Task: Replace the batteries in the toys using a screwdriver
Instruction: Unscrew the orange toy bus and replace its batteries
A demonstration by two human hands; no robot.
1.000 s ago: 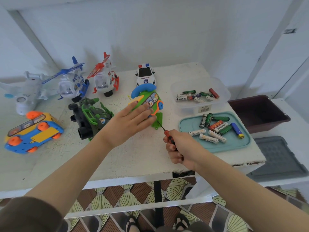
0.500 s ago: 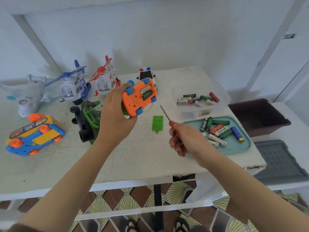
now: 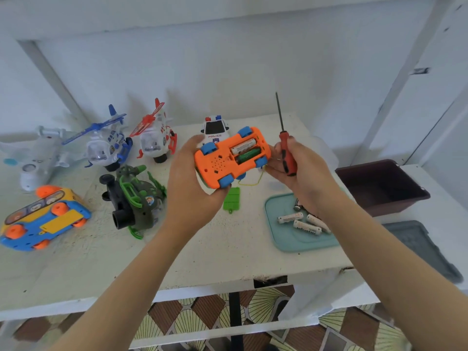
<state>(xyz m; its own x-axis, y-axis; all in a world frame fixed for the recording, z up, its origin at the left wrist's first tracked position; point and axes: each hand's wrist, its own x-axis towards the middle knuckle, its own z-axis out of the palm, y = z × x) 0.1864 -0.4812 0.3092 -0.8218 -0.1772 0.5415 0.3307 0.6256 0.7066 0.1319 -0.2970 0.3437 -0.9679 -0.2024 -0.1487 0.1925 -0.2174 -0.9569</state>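
Observation:
My left hand (image 3: 188,184) grips an orange toy car (image 3: 229,158) with blue wheels, held above the table with its underside facing me. Its battery compartment is open and shows two batteries (image 3: 244,150), one white and one green. My right hand (image 3: 301,171) holds a red-handled screwdriver (image 3: 285,145) upright, shaft pointing up, and its fingers touch the car's right end. The green battery cover (image 3: 231,200) lies on the table below the car. Loose batteries (image 3: 302,221) lie on a teal tray (image 3: 288,239), partly hidden by my right forearm.
On the white table (image 3: 228,254) stand a police car (image 3: 214,130), a red helicopter (image 3: 155,139), a blue helicopter (image 3: 106,145), a white plane (image 3: 33,158), a green and black toy (image 3: 134,196) and a blue-yellow bus (image 3: 43,217). A dark brown bin (image 3: 382,186) sits at right.
My left hand lifted the orange car off the table and turned it underside up. My right hand rose with the screwdriver, swung it upright and came against the car.

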